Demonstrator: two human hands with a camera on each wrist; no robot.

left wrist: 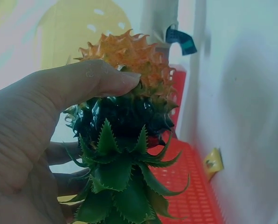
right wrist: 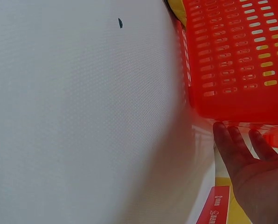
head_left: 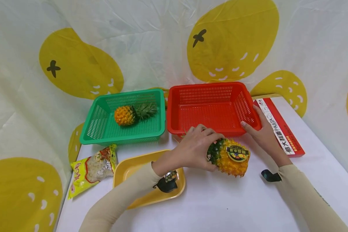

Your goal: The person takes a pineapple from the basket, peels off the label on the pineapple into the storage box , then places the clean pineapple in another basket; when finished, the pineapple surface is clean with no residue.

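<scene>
My left hand grips a small pineapple around its dark green upper part, in front of the red basket. Its orange end, with a black and gold label, points right in the head view. Up close in the left wrist view, the thumb lies across the pineapple, with spiky green leaves below. At the front right corner of the red basket, my right hand pinches the rim, thumb at the inner side and fingers outside. Those fingers meet the basket's edge in the right wrist view.
Left of the red basket stands a green basket with another pineapple lying in it. A yellow tray sits partly under my left forearm, beside a yellow food packet. To the right lies a red and white pasta box.
</scene>
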